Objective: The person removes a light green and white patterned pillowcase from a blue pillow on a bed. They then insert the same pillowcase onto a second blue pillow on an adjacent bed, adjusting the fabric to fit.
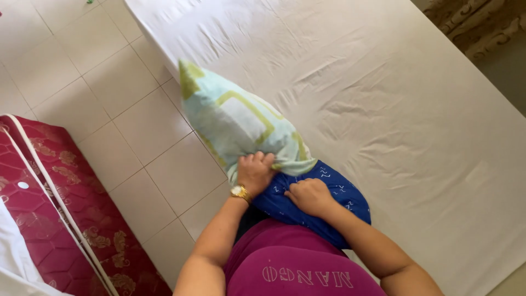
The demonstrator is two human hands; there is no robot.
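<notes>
Now left hand (pixel 255 171) gripping pillowcase (pixel 235 118), pillow (pixel 323 194)

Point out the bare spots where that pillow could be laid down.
The sheet lies bare right of the pillow, up to the curtain. The tiles are bare between the bed edge and the red mattress. It is crowded at the near bed corner, where both hands, left and right, grip the pillow.

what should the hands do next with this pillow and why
Probably tug the light green pillowcase further down: the blue pillow juts out of its open end. The left hand grips the case's edge, and the right hand presses on the pillow.
</notes>
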